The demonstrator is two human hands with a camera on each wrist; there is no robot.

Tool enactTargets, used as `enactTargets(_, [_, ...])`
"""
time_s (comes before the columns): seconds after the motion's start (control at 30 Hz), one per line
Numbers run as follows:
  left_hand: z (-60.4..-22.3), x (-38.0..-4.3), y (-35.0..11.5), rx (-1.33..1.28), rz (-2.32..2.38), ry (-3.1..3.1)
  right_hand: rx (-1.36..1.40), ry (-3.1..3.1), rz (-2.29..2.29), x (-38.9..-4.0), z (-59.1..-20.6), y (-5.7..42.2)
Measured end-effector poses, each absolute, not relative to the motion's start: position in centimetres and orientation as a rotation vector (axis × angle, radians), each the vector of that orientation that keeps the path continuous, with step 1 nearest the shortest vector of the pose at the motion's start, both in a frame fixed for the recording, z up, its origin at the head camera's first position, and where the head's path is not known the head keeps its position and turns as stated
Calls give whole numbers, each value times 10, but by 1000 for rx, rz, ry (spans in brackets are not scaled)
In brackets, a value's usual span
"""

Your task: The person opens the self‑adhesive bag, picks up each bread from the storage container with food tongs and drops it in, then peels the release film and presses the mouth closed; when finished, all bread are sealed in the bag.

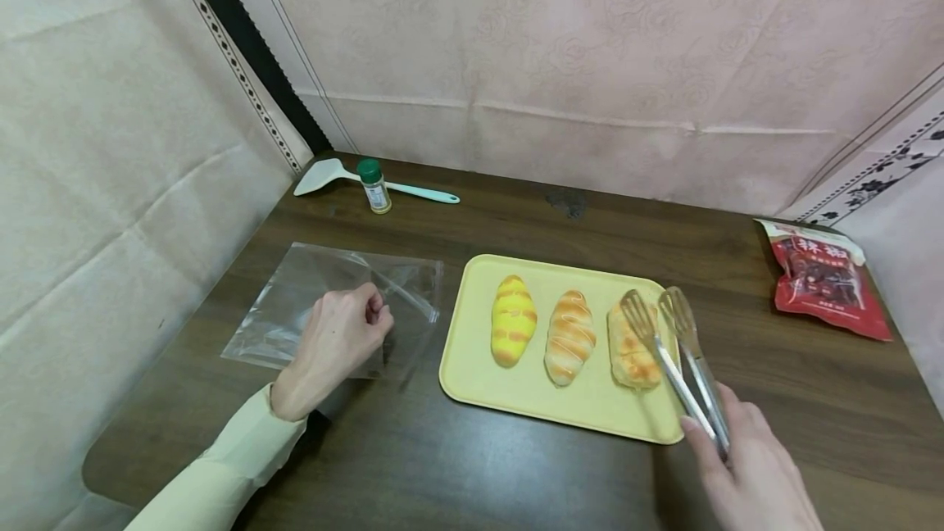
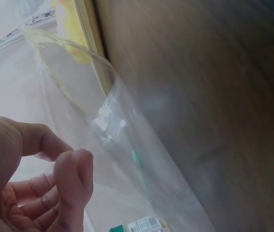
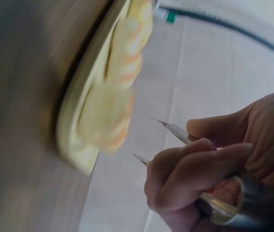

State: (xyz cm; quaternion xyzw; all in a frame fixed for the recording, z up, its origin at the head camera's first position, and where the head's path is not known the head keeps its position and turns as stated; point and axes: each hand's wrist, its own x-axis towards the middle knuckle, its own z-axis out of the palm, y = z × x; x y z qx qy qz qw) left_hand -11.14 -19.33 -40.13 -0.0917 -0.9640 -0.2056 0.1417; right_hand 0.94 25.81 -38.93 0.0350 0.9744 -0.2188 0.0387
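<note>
A clear plastic bag (image 1: pixel 317 270) lies on the left of the table, one side lifted. My left hand (image 1: pixel 341 333) pinches its film between thumb and index finger, and in the left wrist view the bag (image 2: pixel 149 159) stands up beside the fingertips. My right hand (image 1: pixel 755 465) grips metal tongs (image 1: pixel 679 384), their slotted ends spread apart over the right bread roll (image 1: pixel 630 355). That roll sits on a yellow tray (image 1: pixel 546 406) beside a twisted bread roll (image 1: pixel 569 338) and a yellow bread roll (image 1: pixel 513 320).
Behind the bag, a pale green spatula (image 1: pixel 424 192) lies with a green-capped seasoning jar (image 1: pixel 377 191) standing in front of its handle. A red snack packet (image 1: pixel 829 285) is at the table's right edge. Light cloth (image 1: pixel 575 47) hangs along the back of the table.
</note>
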Motion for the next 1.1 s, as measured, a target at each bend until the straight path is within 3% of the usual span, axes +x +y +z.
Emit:
enactTargets(0.3, [-400, -113, -194, -268, -604, -2774, -113, 3107, -713, 27, -397, 192])
enactTargets(0.53, [-399, -114, -194, -266, -615, -2773, -143, 2942, -673, 22, -403, 157])
enactTargets(1.1, [-399, -112, -194, -260, -636, -2781, -84, 2954, -488, 13, -398, 126])
